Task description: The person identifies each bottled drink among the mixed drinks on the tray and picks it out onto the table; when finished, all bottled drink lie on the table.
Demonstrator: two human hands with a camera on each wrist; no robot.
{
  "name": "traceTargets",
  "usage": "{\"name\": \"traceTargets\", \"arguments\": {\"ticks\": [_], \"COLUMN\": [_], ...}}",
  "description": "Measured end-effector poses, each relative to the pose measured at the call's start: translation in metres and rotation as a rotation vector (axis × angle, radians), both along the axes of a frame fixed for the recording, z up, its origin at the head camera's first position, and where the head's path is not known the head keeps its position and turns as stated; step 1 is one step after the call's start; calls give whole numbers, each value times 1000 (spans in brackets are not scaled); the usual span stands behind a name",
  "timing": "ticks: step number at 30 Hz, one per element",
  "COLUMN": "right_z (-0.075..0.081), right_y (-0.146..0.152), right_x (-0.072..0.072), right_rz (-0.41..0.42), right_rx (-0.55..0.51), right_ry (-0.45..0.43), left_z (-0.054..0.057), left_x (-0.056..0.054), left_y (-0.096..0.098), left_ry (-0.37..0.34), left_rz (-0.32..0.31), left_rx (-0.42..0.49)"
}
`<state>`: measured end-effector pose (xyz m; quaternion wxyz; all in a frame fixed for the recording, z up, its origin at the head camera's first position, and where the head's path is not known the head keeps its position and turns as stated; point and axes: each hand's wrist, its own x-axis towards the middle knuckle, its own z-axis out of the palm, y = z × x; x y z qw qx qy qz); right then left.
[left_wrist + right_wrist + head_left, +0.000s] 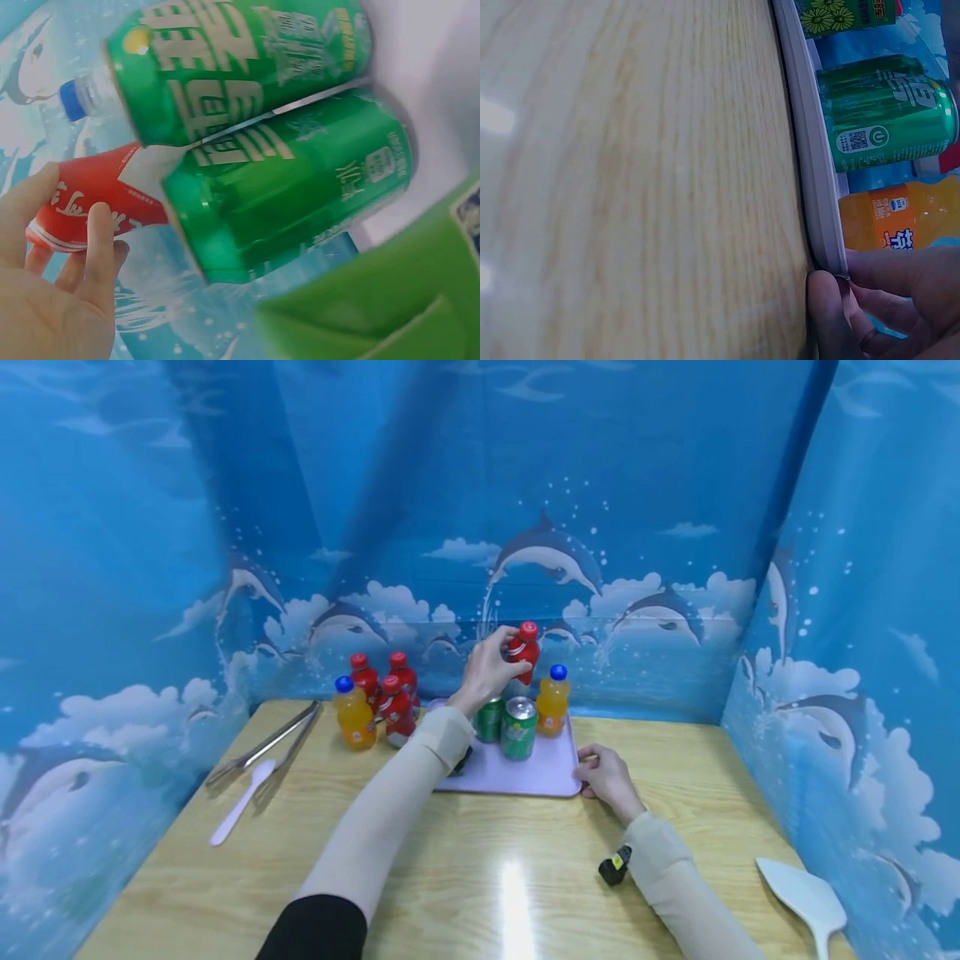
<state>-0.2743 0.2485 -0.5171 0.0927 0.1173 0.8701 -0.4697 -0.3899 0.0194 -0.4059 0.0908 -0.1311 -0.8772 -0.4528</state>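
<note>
My left hand (pixel 487 672) grips a red-labelled cola bottle (pixel 527 652) near its top, upright behind two green soda cans (pixel 519 731). The cans stand on a pale purple tray (pixel 502 782). An orange soda bottle (pixel 553 708) with a blue cap stands at the tray's right rear. In the right wrist view my right hand (pixel 900 300) pinches the tray's front right corner between thumb and fingers. A green carton (pixel 846 16) with yellow flowers is on the tray too; my left forearm mostly hides it in the head view.
Several bottles stand left of the tray: red cola bottles (pixel 397 710) and an orange soda bottle (pixel 355 717). Metal tongs (pixel 266 743) and a pale spoon (pixel 243 802) lie at the table's left. A white spatula (pixel 806 893) lies near the right edge. Printed curtains (pixel 480 485) enclose the table.
</note>
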Motion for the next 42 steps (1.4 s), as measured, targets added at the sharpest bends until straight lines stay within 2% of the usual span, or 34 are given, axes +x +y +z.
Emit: {"name": "traceTargets", "arguments": {"ticks": [7, 16, 23, 29, 35, 42], "right_z": [-1, -2, -4, -3, -2, -3], "right_y": [-2, 0, 1, -1, 0, 0], "right_x": [-1, 0, -4, -2, -1, -2], "right_rz": [-4, 6, 4, 10, 12, 13], "right_rx": [8, 7, 3, 1, 1, -4], "right_ry": [-11, -9, -18, 7, 6, 3], "left_z": [9, 23, 31, 34, 37, 39], "left_x": [7, 17, 26, 41, 59, 76], "left_y": [-2, -7, -15, -24, -35, -55], "left_ry": [86, 128, 133, 141, 117, 102], "left_rz": [2, -22, -14, -11, -39, -138], "left_rx": [95, 293, 351, 438, 495, 584]}}
